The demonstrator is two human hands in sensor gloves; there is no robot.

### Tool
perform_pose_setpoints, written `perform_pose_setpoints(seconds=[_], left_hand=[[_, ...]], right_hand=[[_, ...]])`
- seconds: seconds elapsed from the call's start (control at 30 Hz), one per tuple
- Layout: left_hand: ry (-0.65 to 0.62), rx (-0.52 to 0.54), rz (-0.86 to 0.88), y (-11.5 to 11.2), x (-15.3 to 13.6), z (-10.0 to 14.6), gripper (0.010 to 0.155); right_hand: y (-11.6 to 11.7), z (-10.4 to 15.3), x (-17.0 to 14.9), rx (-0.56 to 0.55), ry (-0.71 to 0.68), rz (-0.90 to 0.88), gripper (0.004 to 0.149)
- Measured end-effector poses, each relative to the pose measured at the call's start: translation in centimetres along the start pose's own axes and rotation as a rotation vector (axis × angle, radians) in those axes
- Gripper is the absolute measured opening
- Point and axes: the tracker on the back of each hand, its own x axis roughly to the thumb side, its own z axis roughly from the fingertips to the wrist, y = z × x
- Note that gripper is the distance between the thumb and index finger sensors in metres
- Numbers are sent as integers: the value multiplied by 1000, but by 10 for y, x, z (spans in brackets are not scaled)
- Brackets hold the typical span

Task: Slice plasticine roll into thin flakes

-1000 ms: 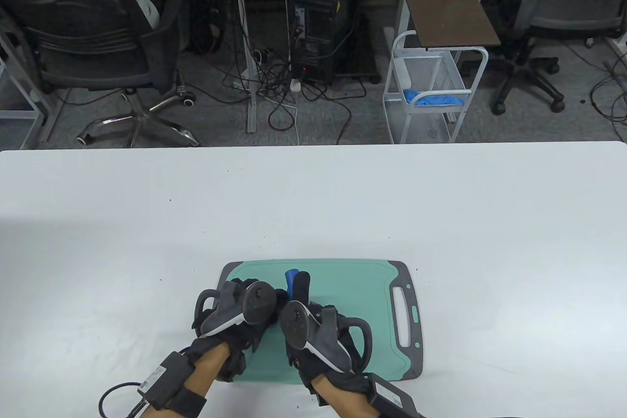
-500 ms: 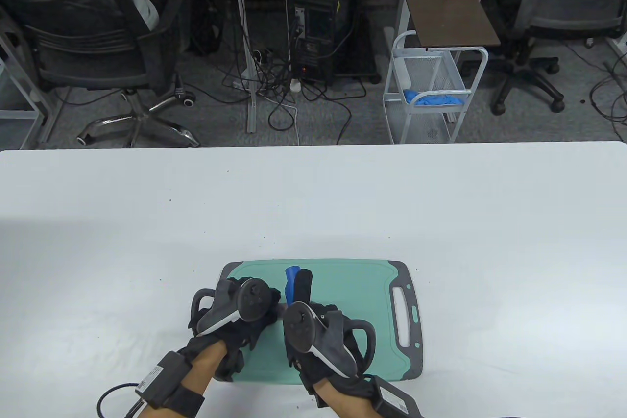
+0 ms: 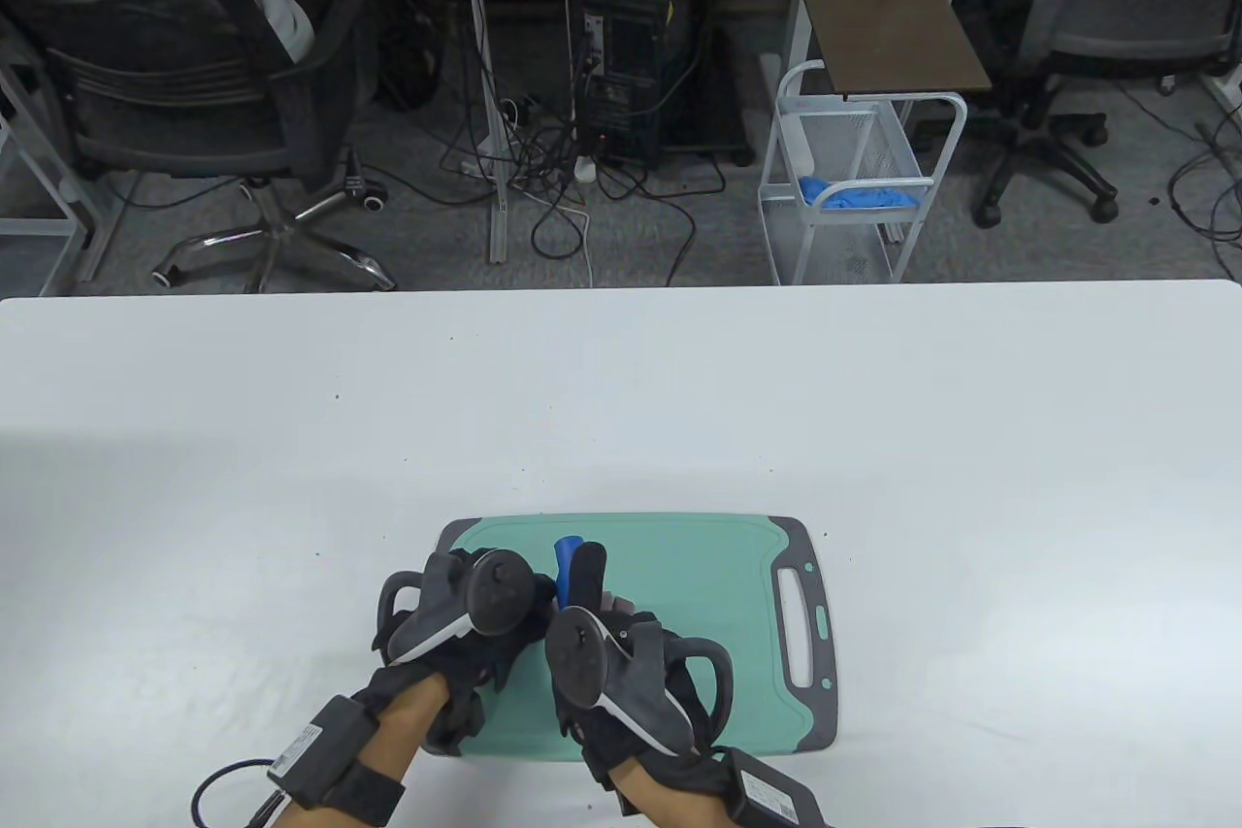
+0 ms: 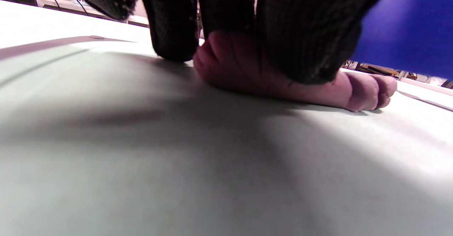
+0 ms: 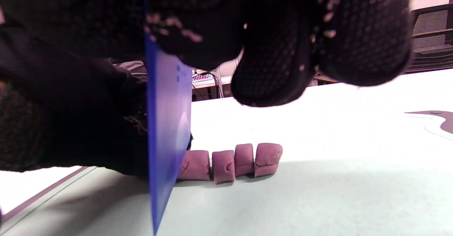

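you're mid-slicing: left hand (image 3: 466,619) presses the plasticine roll (image 4: 283,84), right hand (image 3: 621,663) grips the blue cutter (image 5: 166,122), seemingly cutting; shift left for the next flake.

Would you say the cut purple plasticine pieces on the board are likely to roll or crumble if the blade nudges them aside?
The plasticine pieces look blocky and flat-bottomed on the cutting board, so they would probably slide, not roll. Their dented faces suggest soft material that deforms instead of crumbling. They stand close together, so they may stick to each other or to the blue blade.
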Motion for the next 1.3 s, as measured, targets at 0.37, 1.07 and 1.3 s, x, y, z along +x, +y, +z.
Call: perform_pose_setpoints(seconds=[0.37,1.07,1.3], left_hand=[[0,0,7,0,-1,-1,49],[0,-1,7,0,-1,-1,49],[0,-1,7,0,-1,-1,49]], right_hand=[[1,-1,2,-1,-5,19,84],[-1,-3,5,-2,-6,45,84],[-1,-4,7,-5,-9,61,84]])
